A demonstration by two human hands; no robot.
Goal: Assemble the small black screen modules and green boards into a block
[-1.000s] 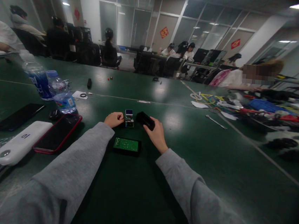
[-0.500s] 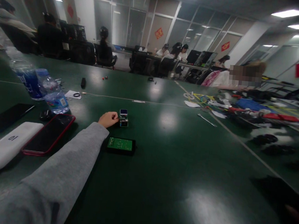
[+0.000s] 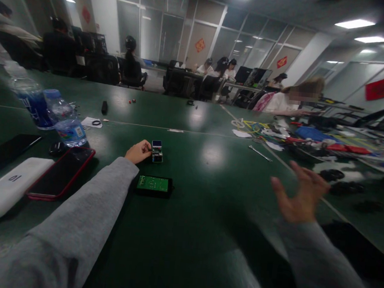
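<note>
My left hand [image 3: 138, 152] rests on the green table, thumb and fingers pinched at the left edge of a small electronic module [image 3: 157, 154] with exposed circuitry and a little dark screen at its top. Just in front of it lies a flat black case [image 3: 169, 187] with a green circuit board [image 3: 153, 183] showing on its upper face; neither hand touches that. Over the right part of the table my right hand [image 3: 300, 195] is raised, fingers spread and slightly blurred, holding nothing.
On the left are a white power bank [image 3: 14, 183], a red-edged phone [image 3: 62, 173], a dark flat slab [image 3: 3, 152] and plastic bottles [image 3: 69, 127]. A wrench [image 3: 260, 153] lies near cluttered cables and tools [image 3: 318, 137] at right. Several people sit beyond the table.
My right hand has come into view from the lower right, raised with fingers spread. My left hand stays at the module, its fingers slightly shifted. The view has turned slightly.
</note>
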